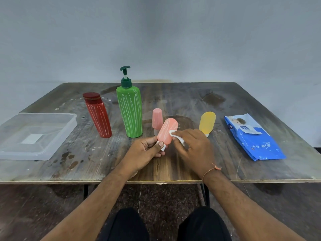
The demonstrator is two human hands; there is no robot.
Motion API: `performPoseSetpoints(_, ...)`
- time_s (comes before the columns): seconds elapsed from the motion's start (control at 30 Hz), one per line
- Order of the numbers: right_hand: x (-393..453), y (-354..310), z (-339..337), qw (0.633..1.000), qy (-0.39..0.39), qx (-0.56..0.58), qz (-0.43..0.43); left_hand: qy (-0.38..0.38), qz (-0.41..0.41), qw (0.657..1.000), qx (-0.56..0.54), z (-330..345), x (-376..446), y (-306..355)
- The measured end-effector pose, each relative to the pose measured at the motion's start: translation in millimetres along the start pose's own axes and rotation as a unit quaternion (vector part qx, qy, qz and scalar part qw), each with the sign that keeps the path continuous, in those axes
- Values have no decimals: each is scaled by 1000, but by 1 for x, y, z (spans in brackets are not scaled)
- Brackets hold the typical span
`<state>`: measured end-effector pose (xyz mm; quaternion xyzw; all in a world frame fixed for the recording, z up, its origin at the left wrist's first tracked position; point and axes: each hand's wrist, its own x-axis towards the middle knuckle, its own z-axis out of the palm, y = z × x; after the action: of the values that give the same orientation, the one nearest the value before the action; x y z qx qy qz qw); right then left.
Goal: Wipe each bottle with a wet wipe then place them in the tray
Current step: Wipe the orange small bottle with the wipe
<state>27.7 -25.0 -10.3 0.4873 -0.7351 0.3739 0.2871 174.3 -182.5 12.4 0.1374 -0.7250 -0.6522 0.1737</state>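
The left hand (147, 147) has its grip clamped on the white cap end of a small salmon-pink soft plastic squeeze bottle (167, 131), thumb on the near side and fingers curled behind, so the body tilts up and away above the counter (86, 164). The right hand (192, 145) pinches a folded white wet wipe (173, 133) and presses it flat to the bottle's right flank.

The bottle looks light and squashy, and I'd guess slick once damp. The stiff cap seems the safer place to hold, since the body would probably give under a firm squeeze.

Just behind it stands a second small pink tube bottle (157, 119), cap down, and to the right a small yellow tube bottle (207, 122), also cap down. The blue wet-wipe packet (255, 140) lies flat further right. The clear shallow plastic tray (69, 129) sits well to the left, with no bottles in it. Farther back stand the tall green pump bottle (130, 112) and the red capped bottle (99, 117), both streaked with white and likely heavier and stiffer.
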Motion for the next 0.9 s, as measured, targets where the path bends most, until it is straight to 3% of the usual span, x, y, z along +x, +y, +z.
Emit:
performPoseSetpoints(0.27, 1, 0, -1, 1000, -20, 0, -1, -15, 3, 1000, -9, -3, -1, 0)
performPoseSetpoints(0.5, -1, -4, 0, 994, -57, 23, -86, 1, 2, 1000, -16, -1, 1, -4)
performPoseSetpoints(0.73, 1, 0, 1, 1000, 15, -16, 4, 0, 13, 1000, 8, 0, 2, -6)
performPoseSetpoints(0.9, 0, -1, 0, 999, -17, 8, -31, 11, 13, 1000, 13, 1, 3, -8)
